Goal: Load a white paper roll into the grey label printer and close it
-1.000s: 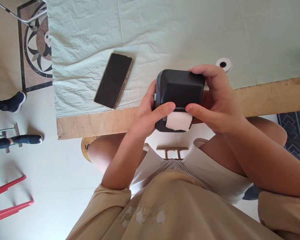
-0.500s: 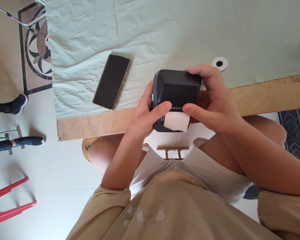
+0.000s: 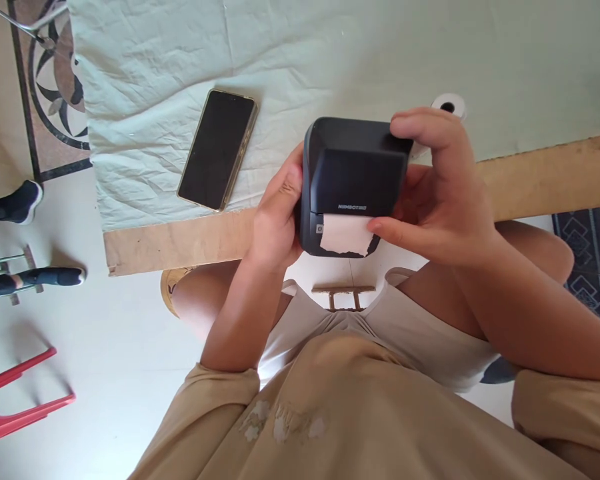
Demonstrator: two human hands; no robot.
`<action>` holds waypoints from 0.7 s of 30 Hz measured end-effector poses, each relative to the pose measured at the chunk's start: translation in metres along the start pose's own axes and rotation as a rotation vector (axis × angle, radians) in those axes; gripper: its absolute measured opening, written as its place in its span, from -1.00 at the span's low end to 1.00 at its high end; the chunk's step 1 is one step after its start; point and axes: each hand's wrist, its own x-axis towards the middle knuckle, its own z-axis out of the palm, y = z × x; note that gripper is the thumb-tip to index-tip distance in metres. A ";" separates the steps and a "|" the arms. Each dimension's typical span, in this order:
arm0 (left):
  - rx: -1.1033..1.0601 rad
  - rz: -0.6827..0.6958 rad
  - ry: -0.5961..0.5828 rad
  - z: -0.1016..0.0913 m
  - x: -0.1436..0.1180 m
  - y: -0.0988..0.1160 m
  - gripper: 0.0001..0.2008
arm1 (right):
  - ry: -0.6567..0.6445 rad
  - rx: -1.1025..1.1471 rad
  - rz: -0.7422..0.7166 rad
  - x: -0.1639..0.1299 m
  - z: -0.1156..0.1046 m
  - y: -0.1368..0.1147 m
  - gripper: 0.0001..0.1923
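Fingers (image 3: pixel 420 127) of my right hand (image 3: pixel 445 193) curl over the far top corner of the small dark grey box-shaped label printer (image 3: pixel 353 177), and its thumb lies along the lower right edge, its tip just beside the strip of white paper (image 3: pixel 347 235) that hangs from the front slot. My left hand (image 3: pixel 277 213) is closed on the printer's left side, palm flat against the casing, thumb up the wall. Both hands are shut on the printer, which I hold clear of the bench (image 3: pixel 180 240), above its near wooden edge and over my lap.

The paper's lower edge looks ragged, so I judge the careful way is to keep the left hand as the steady clamp and let only the right thumb work near the slot, pressing the strip against the printer's lip instead of tugging it straight out. I would keep the casing level so the branded front stays towards me and the slot is not hidden by a finger.

Farther out, a black smartphone with a gold rim (image 3: pixel 217 149) lies face up on the pale green wrinkled cloth (image 3: pixel 300 60), well apart from my hands. Beyond my right fingers a small white paper roll with a dark core (image 3: pixel 449 105) sits on the cloth, partly hidden.
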 end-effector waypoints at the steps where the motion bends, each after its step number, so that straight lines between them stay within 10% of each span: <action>1: -0.001 0.007 -0.006 0.002 -0.001 0.002 -0.66 | 0.011 -0.021 -0.011 0.000 -0.001 0.000 -0.17; 12: 0.044 -0.038 -0.120 0.016 0.000 0.010 -0.37 | 0.592 -0.186 -0.250 0.018 0.004 -0.017 -0.80; 17: 0.113 0.013 -0.132 0.016 -0.005 0.013 -0.35 | 0.333 -0.513 -0.187 0.014 -0.006 -0.028 -0.94; 21: 0.180 0.081 -0.203 0.012 -0.005 0.009 -0.22 | 0.086 -0.825 -0.145 0.010 -0.016 -0.035 -0.68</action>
